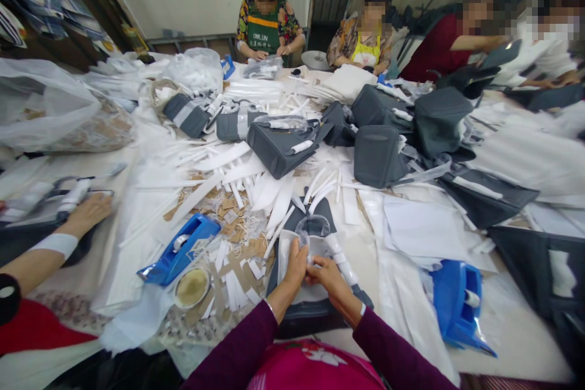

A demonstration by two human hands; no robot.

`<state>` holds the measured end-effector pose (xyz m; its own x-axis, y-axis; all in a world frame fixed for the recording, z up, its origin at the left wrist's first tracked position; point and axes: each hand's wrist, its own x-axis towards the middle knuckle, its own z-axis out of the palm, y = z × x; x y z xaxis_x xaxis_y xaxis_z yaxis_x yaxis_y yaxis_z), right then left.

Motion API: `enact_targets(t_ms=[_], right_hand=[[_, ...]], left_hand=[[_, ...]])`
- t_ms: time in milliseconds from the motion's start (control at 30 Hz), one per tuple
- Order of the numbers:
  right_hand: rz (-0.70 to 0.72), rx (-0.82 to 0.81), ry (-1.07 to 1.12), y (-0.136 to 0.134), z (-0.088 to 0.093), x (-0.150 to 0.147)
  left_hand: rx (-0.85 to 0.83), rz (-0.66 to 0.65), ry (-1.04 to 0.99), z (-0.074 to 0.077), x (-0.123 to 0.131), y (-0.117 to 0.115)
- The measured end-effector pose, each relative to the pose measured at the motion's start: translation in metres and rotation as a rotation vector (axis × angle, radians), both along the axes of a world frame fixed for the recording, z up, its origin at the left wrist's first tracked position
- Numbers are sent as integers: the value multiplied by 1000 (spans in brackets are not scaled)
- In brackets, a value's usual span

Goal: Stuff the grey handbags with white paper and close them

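Note:
A dark grey handbag (315,311) lies flat on the table right in front of me, partly wrapped in white paper and clear film. My left hand (296,267) is closed in a pinch on the white wrapping (287,244) at the bag's middle. My right hand (329,277) is beside it, fingers pinched on the same wrapping near a white-wrapped handle (340,259). Both purple sleeves reach in from the bottom edge.
A blue tape dispenser (180,250) sits left of the bag, another (459,304) at right. A small round dish (192,287) and paper scraps lie near. More grey bags (379,155) crowd the middle. A co-worker's hand (86,213) rests at left; several people sit opposite.

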<state>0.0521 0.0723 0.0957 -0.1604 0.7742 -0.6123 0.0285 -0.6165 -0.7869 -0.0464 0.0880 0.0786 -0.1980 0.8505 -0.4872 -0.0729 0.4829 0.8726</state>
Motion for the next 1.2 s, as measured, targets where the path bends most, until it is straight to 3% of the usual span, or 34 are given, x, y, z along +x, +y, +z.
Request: enact_targets(t_ms=[167, 267, 333, 433, 567, 733, 900, 1100, 1200], right_hand=[[-85, 132, 21, 3, -1, 3], [-110, 148, 59, 6, 0, 5], [-134, 108, 84, 6, 1, 4], [-142, 52, 127, 4, -2, -2], [-127, 42, 167, 1, -9, -8], [-98, 139, 112, 1, -22, -6], [-36, 248, -11, 1, -35, -3], [33, 256, -54, 3, -36, 0], [62, 280, -80, 3, -33, -1]], left_hand=[[71, -124, 171, 13, -4, 2], [224, -216, 355, 29, -25, -2], [309, -205, 546, 36, -46, -6], [191, -224, 725, 31, -68, -12], [-69, -356, 643, 6, -72, -19], [-87, -244, 596, -9, -64, -24], [-26, -159, 412, -3, -63, -25], [-27, -30, -232, 15, -65, -30], [-125, -48, -382, 12, -57, -29]])
